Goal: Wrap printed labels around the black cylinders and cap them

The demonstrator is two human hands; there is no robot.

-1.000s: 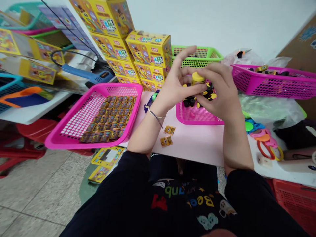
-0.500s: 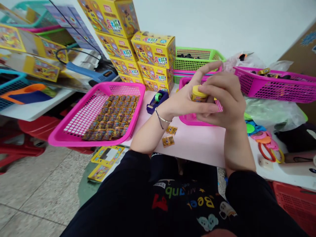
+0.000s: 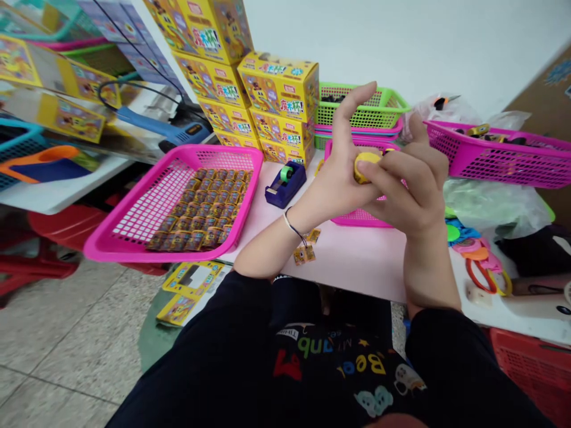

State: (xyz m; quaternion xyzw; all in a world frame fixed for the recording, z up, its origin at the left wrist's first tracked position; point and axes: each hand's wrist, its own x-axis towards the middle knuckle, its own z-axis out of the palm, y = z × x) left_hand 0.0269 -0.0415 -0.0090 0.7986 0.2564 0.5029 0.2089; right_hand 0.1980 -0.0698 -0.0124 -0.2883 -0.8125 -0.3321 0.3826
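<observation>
A small yellow-capped toy cup (image 3: pixel 366 165) sits between both hands, raised above the pink table (image 3: pixel 357 261). My left hand (image 3: pixel 341 163) pinches it from the left, with the other fingers stretched upward. My right hand (image 3: pixel 408 181) wraps round it from the right, fingers curled over the cap. Behind the hands lies a small pink basket (image 3: pixel 357 219); its contents are hidden. Two small yellow printed packets (image 3: pixel 306 252) lie on the table under my left wrist.
A large pink basket (image 3: pixel 134 235) with rows of small packets sits left. Stacked yellow boxes (image 3: pixel 276 101), a blue tape dispenser (image 3: pixel 285 184), a green basket (image 3: pixel 392 101) and another pink basket (image 3: pixel 513 160) stand behind. Coloured rings and scissors (image 3: pixel 484 267) lie right.
Both hands have lifted the yellow-capped cup out of the small pink basket and turned it, so the cap now faces me. My left fingers have stretched upward.
</observation>
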